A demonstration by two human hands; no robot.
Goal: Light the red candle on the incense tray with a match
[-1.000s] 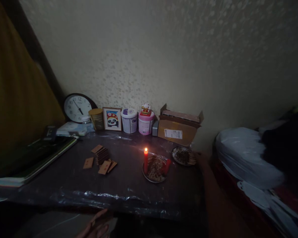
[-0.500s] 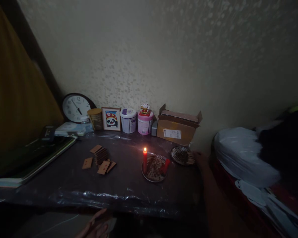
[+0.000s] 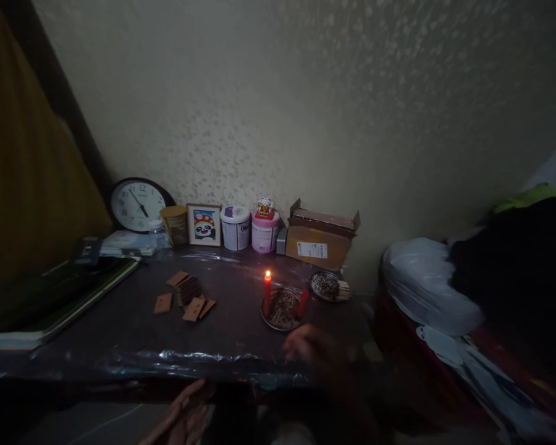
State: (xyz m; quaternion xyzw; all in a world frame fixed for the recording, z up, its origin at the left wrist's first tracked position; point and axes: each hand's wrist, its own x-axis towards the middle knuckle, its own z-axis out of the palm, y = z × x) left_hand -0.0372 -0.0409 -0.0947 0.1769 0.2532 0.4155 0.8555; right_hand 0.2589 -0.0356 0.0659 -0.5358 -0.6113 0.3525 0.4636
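The right hand (image 3: 308,346) is a dark blur over the near edge of the table (image 3: 120,337), its grip impossible to make out, just near of the dish (image 3: 278,327) holding a lit red candle (image 3: 267,293). The left hand (image 3: 185,417), fingers loose and empty, is cut off at the bottom edge.

Clock (image 3: 138,205) dial: hour numerals, 12 at top. Box label (image 3: 311,250) illegible.

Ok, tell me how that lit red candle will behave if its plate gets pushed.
The candle is tall, thin and upright at the rim of a small plate, so it would probably tip easily. It is lit, so a fall might bring flame onto the glossy plastic sheet below. The plate looks light and would likely slide readily.
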